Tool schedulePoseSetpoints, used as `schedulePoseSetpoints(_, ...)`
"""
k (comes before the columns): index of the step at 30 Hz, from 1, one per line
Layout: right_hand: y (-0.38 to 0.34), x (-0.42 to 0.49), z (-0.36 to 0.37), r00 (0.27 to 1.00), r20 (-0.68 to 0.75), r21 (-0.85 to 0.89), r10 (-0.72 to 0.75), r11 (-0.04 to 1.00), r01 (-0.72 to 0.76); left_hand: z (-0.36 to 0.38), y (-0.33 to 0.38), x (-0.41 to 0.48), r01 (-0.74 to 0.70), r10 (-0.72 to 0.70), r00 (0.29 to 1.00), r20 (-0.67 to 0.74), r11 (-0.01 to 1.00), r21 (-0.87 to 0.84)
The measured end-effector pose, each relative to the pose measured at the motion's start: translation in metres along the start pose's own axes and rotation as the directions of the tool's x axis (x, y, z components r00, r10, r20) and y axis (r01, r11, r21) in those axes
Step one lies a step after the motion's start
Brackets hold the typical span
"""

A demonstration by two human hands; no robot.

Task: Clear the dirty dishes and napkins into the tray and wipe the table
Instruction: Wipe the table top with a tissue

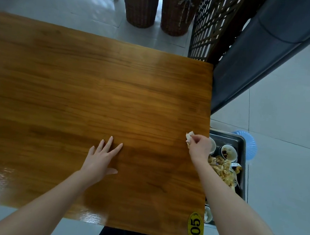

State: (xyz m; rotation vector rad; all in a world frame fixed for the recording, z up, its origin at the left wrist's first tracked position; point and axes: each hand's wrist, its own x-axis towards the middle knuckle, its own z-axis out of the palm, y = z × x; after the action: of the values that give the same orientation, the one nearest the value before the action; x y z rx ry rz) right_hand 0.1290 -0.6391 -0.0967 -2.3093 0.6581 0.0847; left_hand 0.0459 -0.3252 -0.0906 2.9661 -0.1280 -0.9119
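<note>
The wooden table (96, 85) has a bare top. My left hand (101, 159) lies flat on it, fingers spread, near the front middle. My right hand (199, 146) is at the table's right edge and pinches a crumpled white napkin (189, 136) just above the wood. Below that edge, to the right, stands a dark metal tray (241, 142) holding small bowls (228, 153), food scraps and used napkins (223, 169). My right forearm hides part of the tray.
A yellow oval label reading 05 (195, 227) sits on the table's front right corner. A blue plastic stool (248, 147) stands under the tray. A grey padded bench (260, 57), a lattice screen (210, 26) and two wicker baskets (142, 4) stand beyond the table.
</note>
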Motion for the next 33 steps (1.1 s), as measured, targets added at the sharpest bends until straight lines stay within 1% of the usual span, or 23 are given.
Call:
schedulePoseSetpoints(1, -0.007, -0.004, 0.007, 0.999, 0.038, -0.007, -0.030, 1.000, 0.031, 0.003, 0.000, -0.001, 0.009, -0.009, 1.000, 0.000, 1.000, 0.005)
schedulePoseSetpoints(3, -0.019, -0.019, 0.024, 0.986, 0.101, -0.029, -0.133, 0.990, 0.137, 0.008, 0.001, -0.001, 0.031, -0.031, 1.000, -0.005, 0.999, 0.008)
schedulePoseSetpoints(5, -0.026, -0.037, 0.041, 0.950, 0.167, -0.058, -0.263, 0.960, 0.275, 0.012, 0.003, 0.001, 0.058, -0.058, 0.998, -0.004, 0.998, -0.002)
schedulePoseSetpoints(7, -0.028, -0.049, 0.054, 0.900, 0.238, -0.096, -0.366, 0.913, 0.397, 0.014, 0.004, 0.004, 0.079, -0.078, 0.997, 0.010, 0.997, -0.007)
schedulePoseSetpoints(10, -0.028, -0.047, 0.056, 0.842, 0.317, -0.119, -0.437, 0.862, 0.493, 0.014, 0.003, 0.008, 0.085, -0.085, 0.996, 0.038, 0.996, -0.018)
schedulePoseSetpoints(12, -0.027, -0.039, 0.052, 0.812, 0.345, -0.125, -0.471, 0.834, 0.537, 0.015, 0.000, 0.009, 0.071, -0.069, 0.996, 0.049, 0.997, -0.034)
schedulePoseSetpoints(13, -0.026, -0.036, 0.050, 0.807, 0.344, -0.132, -0.480, 0.826, 0.548, 0.015, -0.001, 0.008, 0.064, -0.062, 0.997, 0.053, 0.997, -0.045)
schedulePoseSetpoints(16, -0.023, -0.034, 0.046, 0.840, 0.280, -0.147, -0.465, 0.844, 0.516, 0.014, -0.002, 0.008, 0.063, -0.059, 0.997, 0.053, 0.995, -0.071)
schedulePoseSetpoints(19, -0.014, -0.043, 0.043, 0.853, 0.258, -0.145, -0.453, 0.855, 0.498, 0.013, -0.002, 0.009, 0.063, -0.059, 0.997, 0.058, 0.995, -0.081)
schedulePoseSetpoints(26, 0.022, -0.110, 0.030, 0.850, 0.267, -0.108, -0.454, 0.862, 0.495, 0.023, -0.003, 0.007, 0.047, -0.048, 0.999, -0.009, 0.997, -0.063)
schedulePoseSetpoints(30, 0.040, -0.150, 0.025, 0.856, 0.300, -0.115, -0.421, 0.874, 0.471, 0.035, -0.003, -0.012, -0.036, 0.034, 0.998, -0.052, 0.999, -0.039)
schedulePoseSetpoints(33, 0.048, -0.174, 0.021, 0.856, 0.313, -0.122, -0.412, 0.876, 0.466, 0.044, -0.001, -0.036, -0.072, 0.071, 0.997, -0.019, 0.996, -0.050)
